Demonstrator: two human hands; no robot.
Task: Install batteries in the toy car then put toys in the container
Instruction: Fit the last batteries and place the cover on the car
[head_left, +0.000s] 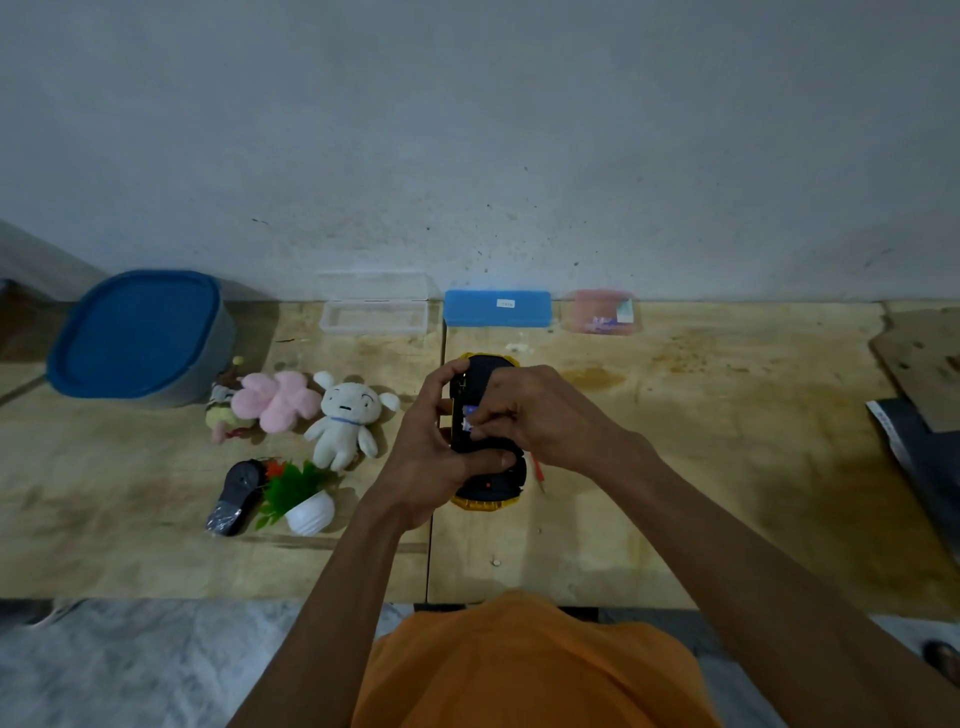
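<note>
A yellow toy car (488, 486) lies upside down above the table, its black underside facing me. My left hand (428, 452) grips the car from the left side, thumb across the lower part. My right hand (535, 410) pinches a small bluish battery (470, 418) at the open compartment in the car's underside. A grey container with a blue lid (137, 335) stands shut at the back left. A white plush (345, 418), a pink plush (275, 397) and a small yellowish plush (223, 410) lie left of the car.
A black remote (236, 496) and a small white pot with a green plant (304, 501) sit at the front left. By the wall stand a clear open box (374, 317), a blue box (497, 308) and a pink box (602, 312). A red-handled tool (537, 473) lies under my right wrist.
</note>
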